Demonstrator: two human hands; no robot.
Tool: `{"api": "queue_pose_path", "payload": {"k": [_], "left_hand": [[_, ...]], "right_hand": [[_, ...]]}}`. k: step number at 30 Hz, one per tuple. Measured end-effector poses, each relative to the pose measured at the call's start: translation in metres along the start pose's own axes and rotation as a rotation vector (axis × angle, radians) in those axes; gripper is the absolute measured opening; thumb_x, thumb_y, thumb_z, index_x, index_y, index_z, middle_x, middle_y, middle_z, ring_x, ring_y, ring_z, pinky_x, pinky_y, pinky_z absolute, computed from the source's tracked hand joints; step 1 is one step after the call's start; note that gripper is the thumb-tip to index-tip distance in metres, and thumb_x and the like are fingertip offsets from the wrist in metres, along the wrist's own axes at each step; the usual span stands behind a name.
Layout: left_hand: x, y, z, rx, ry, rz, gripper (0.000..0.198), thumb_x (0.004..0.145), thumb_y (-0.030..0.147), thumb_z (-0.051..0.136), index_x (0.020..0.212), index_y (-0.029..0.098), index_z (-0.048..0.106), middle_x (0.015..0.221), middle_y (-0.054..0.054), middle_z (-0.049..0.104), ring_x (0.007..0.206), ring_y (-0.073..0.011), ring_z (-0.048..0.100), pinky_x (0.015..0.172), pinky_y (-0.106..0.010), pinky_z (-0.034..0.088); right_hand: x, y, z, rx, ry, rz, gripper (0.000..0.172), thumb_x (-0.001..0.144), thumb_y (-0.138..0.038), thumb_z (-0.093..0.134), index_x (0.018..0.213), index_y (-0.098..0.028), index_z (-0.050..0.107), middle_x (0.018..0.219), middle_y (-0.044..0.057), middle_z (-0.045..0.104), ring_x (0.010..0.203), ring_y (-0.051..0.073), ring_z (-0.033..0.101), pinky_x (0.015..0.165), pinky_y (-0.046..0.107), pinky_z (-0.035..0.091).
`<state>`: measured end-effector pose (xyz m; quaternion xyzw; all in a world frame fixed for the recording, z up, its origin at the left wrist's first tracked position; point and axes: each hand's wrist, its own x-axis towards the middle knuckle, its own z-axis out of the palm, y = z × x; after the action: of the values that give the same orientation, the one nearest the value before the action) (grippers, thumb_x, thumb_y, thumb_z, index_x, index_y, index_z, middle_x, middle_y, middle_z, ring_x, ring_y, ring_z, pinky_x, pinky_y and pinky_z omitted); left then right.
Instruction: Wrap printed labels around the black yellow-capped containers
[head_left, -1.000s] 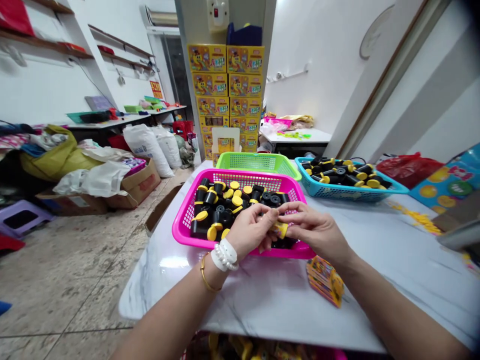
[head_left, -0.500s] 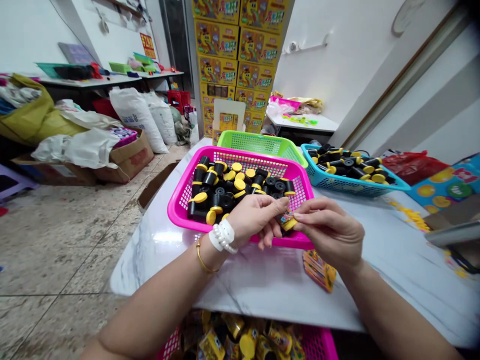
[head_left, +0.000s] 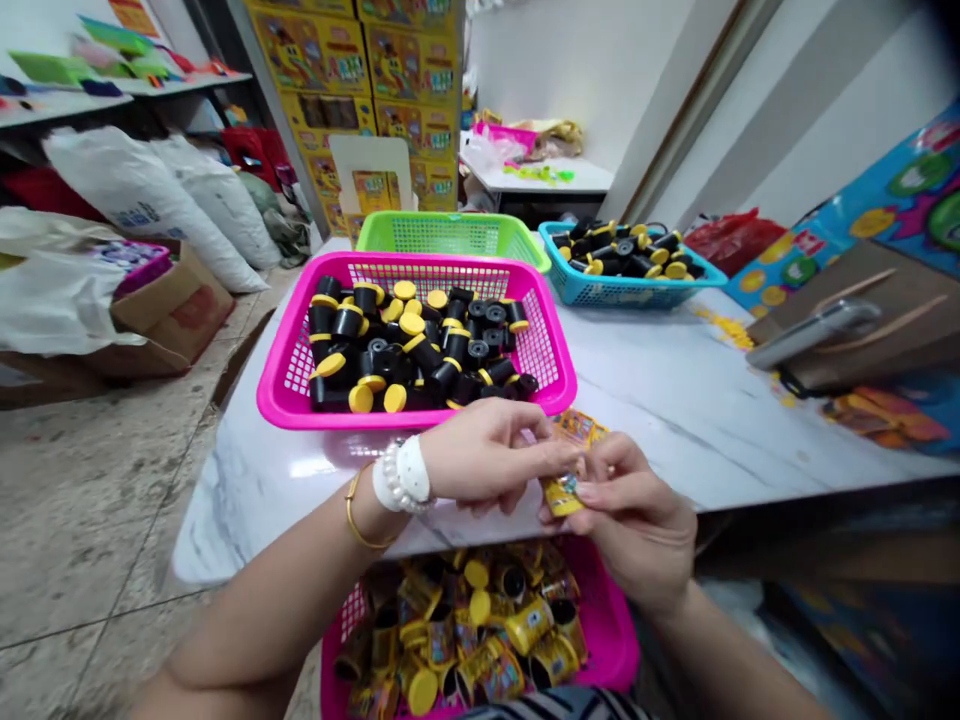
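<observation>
Near the table's front edge, my left hand (head_left: pixel 499 455) and my right hand (head_left: pixel 641 515) meet around a small yellow labelled piece (head_left: pixel 564 494). Fingers of both hands are closed on it and cover much of it. Just behind them a stack of printed labels (head_left: pixel 581 427) lies on the table. A pink basket (head_left: pixel 281 385) of black cylinders with yellow caps (head_left: pixel 424 352) stands behind my left hand. Below the table edge, a second pink basket (head_left: pixel 611 640) holds several cylinders with yellow printed wraps (head_left: pixel 529 625).
Behind the pink basket stand a green basket (head_left: pixel 375 232) and, to its right, a blue basket (head_left: pixel 637 290) of black cylinders. Small yellow pieces (head_left: pixel 724 328) and a brown box (head_left: pixel 900 320) are at the right. Stacked yellow cartons (head_left: pixel 412 65) rise behind.
The view has tilted down and shifted right, showing more of the lower basket. Both hands have moved from over the pink basket's rim towards the table's front edge, still holding the small piece.
</observation>
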<state>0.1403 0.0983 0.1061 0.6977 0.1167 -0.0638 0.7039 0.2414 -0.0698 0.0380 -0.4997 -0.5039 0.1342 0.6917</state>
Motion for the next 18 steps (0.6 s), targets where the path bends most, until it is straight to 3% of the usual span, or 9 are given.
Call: {"api": "queue_pose_path", "payload": {"k": [2,4,9,13,18], "left_hand": [[-0.001,-0.006,0.017,0.071,0.052,-0.021,0.038,0.086,0.055,0.069,0.078,0.019,0.058,0.041,0.005,0.056,0.024,-0.0100,0.045,0.027,-0.017,0.026],[-0.004,-0.018,0.031,0.059,0.100,-0.048,0.039,0.087,0.055,0.067,0.075,0.020,0.055,0.044,0.004,0.058,0.026,-0.0106,0.049,0.027,-0.016,0.028],[-0.017,-0.061,0.057,-0.238,0.148,-0.135,0.043,0.085,0.061,0.068,0.091,0.020,0.058,0.050,0.005,0.061,0.028,-0.0083,0.048,0.029,-0.015,0.032],[-0.028,-0.087,0.071,-0.411,0.239,-0.135,0.052,0.081,0.068,0.068,0.083,0.018,0.060,0.046,0.006,0.056,0.028,-0.0057,0.043,0.027,-0.014,0.027],[-0.044,-0.101,0.079,-0.572,0.229,-0.120,0.048,0.084,0.065,0.068,0.089,0.017,0.061,0.049,0.006,0.059,0.028,-0.0046,0.043,0.027,-0.013,0.027]], "right_hand": [[-0.026,-0.001,-0.003,0.119,0.032,0.129,0.019,0.091,-0.028,0.073,0.108,-0.033,0.068,0.096,-0.001,0.056,0.059,0.010,0.066,0.047,0.025,0.059],[-0.042,-0.002,-0.009,0.091,0.004,0.175,0.024,0.091,-0.027,0.073,0.113,-0.033,0.069,0.098,0.001,0.060,0.066,0.013,0.069,0.052,0.026,0.060],[-0.052,-0.001,-0.024,-0.195,-0.132,0.057,0.037,0.084,-0.008,0.075,0.112,-0.032,0.078,0.099,0.004,0.065,0.089,0.018,0.069,0.074,0.030,0.061],[-0.053,-0.004,-0.020,-0.290,-0.243,-0.024,0.046,0.081,-0.003,0.076,0.117,-0.033,0.077,0.100,0.004,0.065,0.084,0.016,0.070,0.072,0.027,0.063],[-0.063,-0.003,-0.013,-0.179,-0.225,0.003,0.044,0.078,0.000,0.076,0.108,-0.032,0.077,0.088,0.000,0.063,0.078,0.015,0.070,0.074,0.031,0.064]]}}
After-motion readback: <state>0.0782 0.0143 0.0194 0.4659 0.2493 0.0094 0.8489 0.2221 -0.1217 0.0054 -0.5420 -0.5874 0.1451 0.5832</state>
